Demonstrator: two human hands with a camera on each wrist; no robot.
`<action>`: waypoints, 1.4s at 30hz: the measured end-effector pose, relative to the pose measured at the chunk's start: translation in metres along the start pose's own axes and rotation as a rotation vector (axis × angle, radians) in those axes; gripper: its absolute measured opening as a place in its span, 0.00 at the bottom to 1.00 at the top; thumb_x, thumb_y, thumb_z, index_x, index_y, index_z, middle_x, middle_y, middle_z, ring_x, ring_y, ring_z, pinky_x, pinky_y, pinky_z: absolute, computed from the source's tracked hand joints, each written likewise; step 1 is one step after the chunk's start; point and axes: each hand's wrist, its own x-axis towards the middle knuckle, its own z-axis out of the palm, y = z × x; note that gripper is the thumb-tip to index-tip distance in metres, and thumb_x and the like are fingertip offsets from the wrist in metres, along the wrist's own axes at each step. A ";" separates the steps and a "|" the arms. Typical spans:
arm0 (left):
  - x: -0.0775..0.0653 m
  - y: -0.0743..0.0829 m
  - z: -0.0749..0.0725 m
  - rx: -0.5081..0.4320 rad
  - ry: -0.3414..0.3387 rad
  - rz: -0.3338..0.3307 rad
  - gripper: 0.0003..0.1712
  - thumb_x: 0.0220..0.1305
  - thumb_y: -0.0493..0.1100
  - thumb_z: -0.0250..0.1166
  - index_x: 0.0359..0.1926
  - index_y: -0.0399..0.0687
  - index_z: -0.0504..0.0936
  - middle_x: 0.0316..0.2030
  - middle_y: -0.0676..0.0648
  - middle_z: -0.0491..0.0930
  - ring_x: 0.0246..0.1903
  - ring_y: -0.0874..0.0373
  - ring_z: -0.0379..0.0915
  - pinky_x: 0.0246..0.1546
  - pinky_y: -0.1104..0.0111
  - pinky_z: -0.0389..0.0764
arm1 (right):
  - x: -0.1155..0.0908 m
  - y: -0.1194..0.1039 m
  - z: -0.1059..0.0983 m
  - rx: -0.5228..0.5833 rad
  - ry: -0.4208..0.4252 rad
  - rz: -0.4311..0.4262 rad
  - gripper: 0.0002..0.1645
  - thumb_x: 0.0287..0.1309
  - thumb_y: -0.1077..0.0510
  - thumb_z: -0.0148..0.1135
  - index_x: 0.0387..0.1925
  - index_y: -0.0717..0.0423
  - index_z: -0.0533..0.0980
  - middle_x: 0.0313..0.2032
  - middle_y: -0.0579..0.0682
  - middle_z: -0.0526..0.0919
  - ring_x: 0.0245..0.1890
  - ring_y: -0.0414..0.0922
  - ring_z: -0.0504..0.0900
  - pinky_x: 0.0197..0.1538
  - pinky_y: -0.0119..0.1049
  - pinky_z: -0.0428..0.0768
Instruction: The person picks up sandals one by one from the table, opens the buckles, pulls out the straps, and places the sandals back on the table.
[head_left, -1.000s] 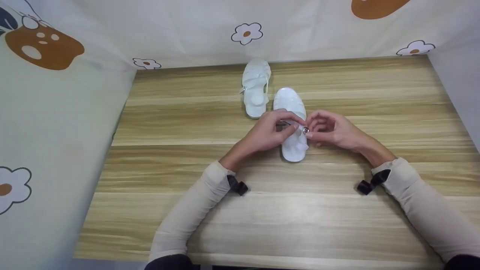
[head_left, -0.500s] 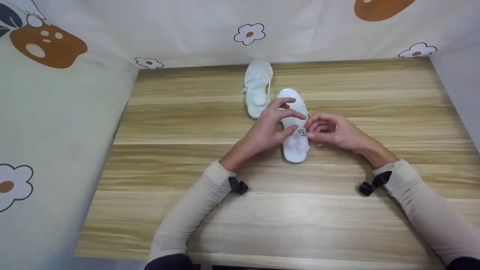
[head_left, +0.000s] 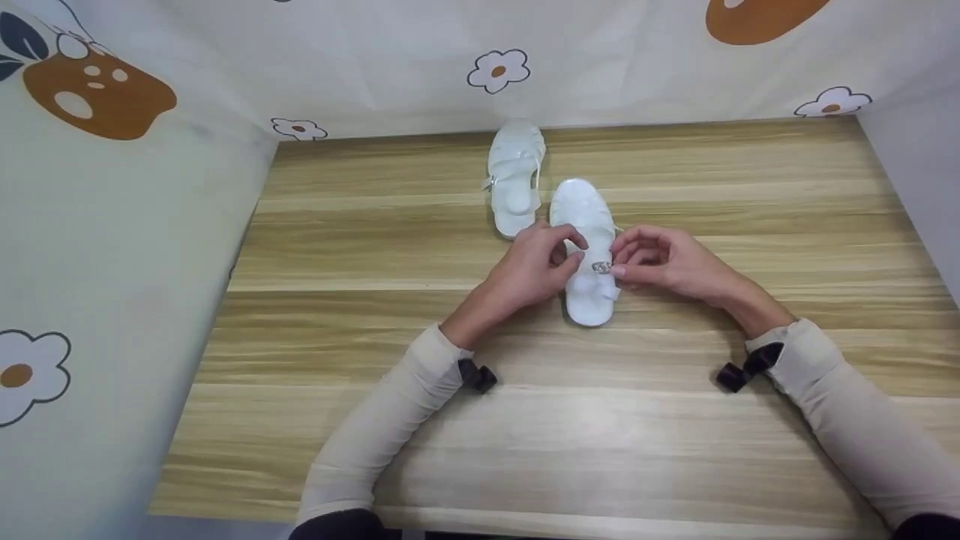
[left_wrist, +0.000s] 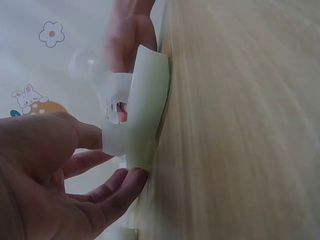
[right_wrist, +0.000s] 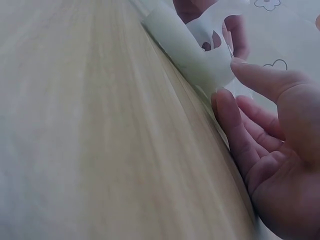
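A white sandal (head_left: 591, 309) lies on the table, toe pointing away, between both hands. Its silver buckle (head_left: 602, 267) sits over the sole at the right thumb tip. From the left side, my left hand (head_left: 532, 259) holds the sandal by its strap; in the left wrist view the thumb is at the strap (left_wrist: 114, 142) and fingertips (left_wrist: 137, 175) touch the sole's edge. My right hand (head_left: 671, 261) pinches the sandal's strap near the buckle, with the thumb (right_wrist: 240, 65) against the strap in the right wrist view.
A second white sandal (head_left: 514, 180) lies behind and left of the first, its buckle (head_left: 490, 182) on the left side. A patterned cloth wall (head_left: 390, 67) rises behind the wooden table (head_left: 360, 330) and at its left. Dark wrist cameras (head_left: 480, 377) are strapped to both sleeves.
My left hand let go near the buckle, spread its fingers, then drew left and closed in at the strap. The buckle now shows more openly over the sole. My right hand stayed nearly in place.
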 end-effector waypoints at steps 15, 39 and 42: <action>-0.002 0.007 0.002 -0.092 0.016 -0.072 0.12 0.79 0.43 0.65 0.57 0.47 0.84 0.36 0.46 0.90 0.36 0.58 0.89 0.34 0.73 0.83 | -0.001 0.000 0.000 -0.046 0.044 0.010 0.31 0.68 0.55 0.76 0.66 0.63 0.76 0.54 0.54 0.87 0.52 0.41 0.90 0.53 0.30 0.88; 0.010 0.008 0.026 -0.290 0.239 -0.075 0.18 0.79 0.38 0.64 0.65 0.43 0.78 0.53 0.41 0.90 0.45 0.62 0.86 0.45 0.76 0.85 | 0.005 -0.027 0.020 -0.227 0.341 -0.048 0.32 0.67 0.50 0.77 0.65 0.63 0.77 0.57 0.60 0.86 0.49 0.38 0.87 0.54 0.22 0.85; 0.015 0.009 0.029 -0.297 0.273 -0.071 0.17 0.79 0.37 0.63 0.65 0.43 0.78 0.51 0.42 0.90 0.42 0.61 0.84 0.42 0.74 0.84 | 0.007 -0.030 0.020 -0.212 0.389 -0.053 0.31 0.67 0.51 0.77 0.63 0.64 0.79 0.57 0.61 0.87 0.50 0.39 0.88 0.54 0.23 0.85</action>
